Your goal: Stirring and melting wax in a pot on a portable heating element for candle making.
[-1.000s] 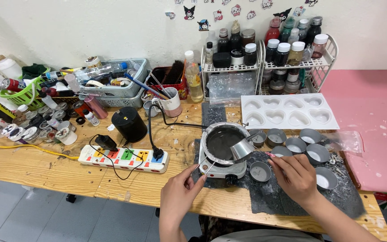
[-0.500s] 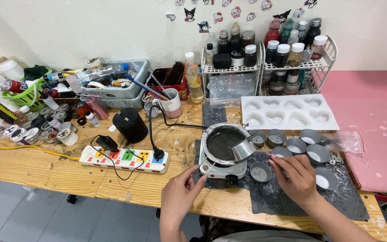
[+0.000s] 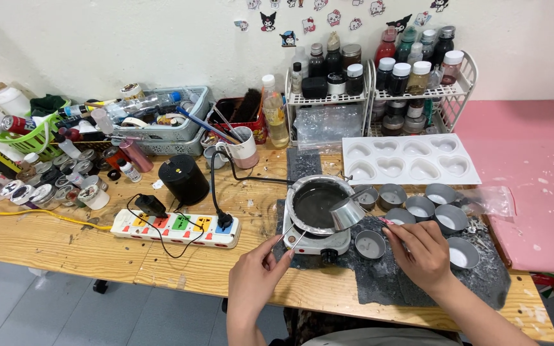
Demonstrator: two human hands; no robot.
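While left hand (image 3: 258, 272) pinches wick (image 3: 297, 240), tip up-right

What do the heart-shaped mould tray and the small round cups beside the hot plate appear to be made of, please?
The heart mould tray looks like white silicone or plastic: matte, smooth and softly rounded. The small round cups look like thin metal: grey, with shiny rims. The pan on the hot plate also looks metallic.

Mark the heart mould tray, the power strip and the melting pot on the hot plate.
Heart mould tray (image 3: 411, 160), head view, bare rim between cavities.
Power strip (image 3: 174, 228), head view, top face.
Melting pot (image 3: 315, 204), head view, dark liquid inside.
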